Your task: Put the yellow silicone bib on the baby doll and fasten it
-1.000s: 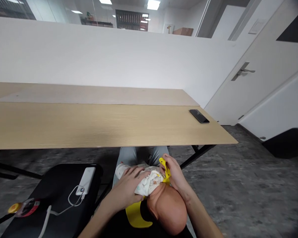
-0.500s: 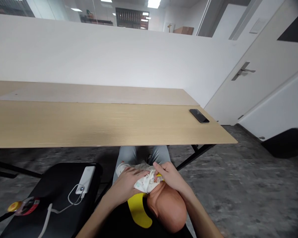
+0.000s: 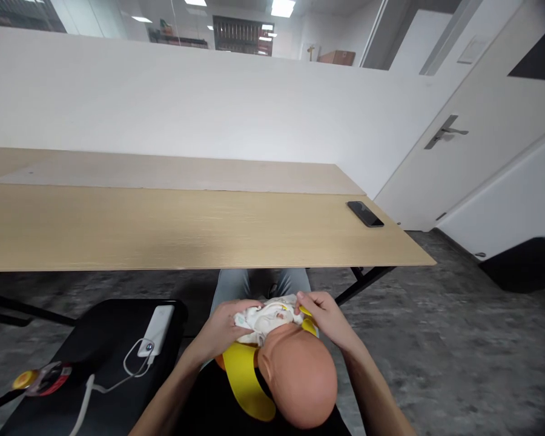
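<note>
A baby doll (image 3: 303,378) lies on my lap, its bald head toward me, dressed in white patterned clothing (image 3: 266,321). My left hand (image 3: 229,327) is closed around the left side of the clothed body. On the other side my right hand (image 3: 323,316) pinches the edge of a yellow piece (image 3: 307,326) beside the doll's shoulder; what exactly it is I cannot make out. A broad curved yellow piece (image 3: 249,387) lies left of the doll's head, over my black top. The doll's legs are hidden.
A wooden table (image 3: 186,230) stands ahead with a phone (image 3: 366,214) near its right end. On a black chair (image 3: 113,375) at my left lie a white power bank (image 3: 157,330) with a cable and a roll of tape (image 3: 49,378). A door (image 3: 476,145) is at right.
The doll has turned slightly, its head shifting left and more upright. My left hand has moved left along the body. My right hand has moved right, with more yellow showing beneath it.
</note>
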The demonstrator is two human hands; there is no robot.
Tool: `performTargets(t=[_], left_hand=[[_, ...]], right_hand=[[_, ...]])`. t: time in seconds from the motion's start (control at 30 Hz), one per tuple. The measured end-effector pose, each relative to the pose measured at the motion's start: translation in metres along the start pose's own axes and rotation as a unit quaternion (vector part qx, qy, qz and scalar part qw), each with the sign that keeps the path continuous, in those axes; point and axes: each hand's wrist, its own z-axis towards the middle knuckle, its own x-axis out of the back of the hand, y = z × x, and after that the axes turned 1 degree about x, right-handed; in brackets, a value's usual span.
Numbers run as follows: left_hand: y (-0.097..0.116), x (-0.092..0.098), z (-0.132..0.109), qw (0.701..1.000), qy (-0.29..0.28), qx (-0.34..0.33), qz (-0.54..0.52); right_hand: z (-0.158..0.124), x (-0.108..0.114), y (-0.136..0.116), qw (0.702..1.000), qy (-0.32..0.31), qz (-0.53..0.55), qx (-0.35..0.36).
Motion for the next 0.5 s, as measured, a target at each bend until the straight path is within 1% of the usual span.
performTargets(t=[0.1, 0.17, 0.27, 0.37, 0.43, 0.5], left_hand=[[0.005, 0.009, 0.003, 0.997, 0.053, 0.029, -0.058], [0.009, 0.014, 0.006, 0.989, 0.096, 0.049, -0.100], [0.019, 0.020, 0.011, 0.973, 0.135, 0.063, -0.174], [0.030, 0.024, 0.015, 0.959, 0.130, 0.063, -0.245], [0.039, 0.026, 0.017, 0.949, 0.108, 0.061, -0.289], [0.051, 0.027, 0.020, 0.941, 0.079, 0.058, -0.324]], right_hand=[[-0.003, 0.016, -0.003, 0.999, 0.040, -0.025, 0.022], [-0.007, 0.024, -0.007, 0.998, 0.042, -0.031, 0.019], [-0.012, 0.025, -0.014, 0.998, 0.054, -0.012, 0.033], [-0.013, 0.015, -0.019, 0.995, 0.087, 0.009, 0.052], [-0.012, 0.007, -0.020, 0.994, 0.090, 0.042, 0.046], [-0.010, 0.004, -0.022, 0.989, 0.092, 0.102, 0.050]])
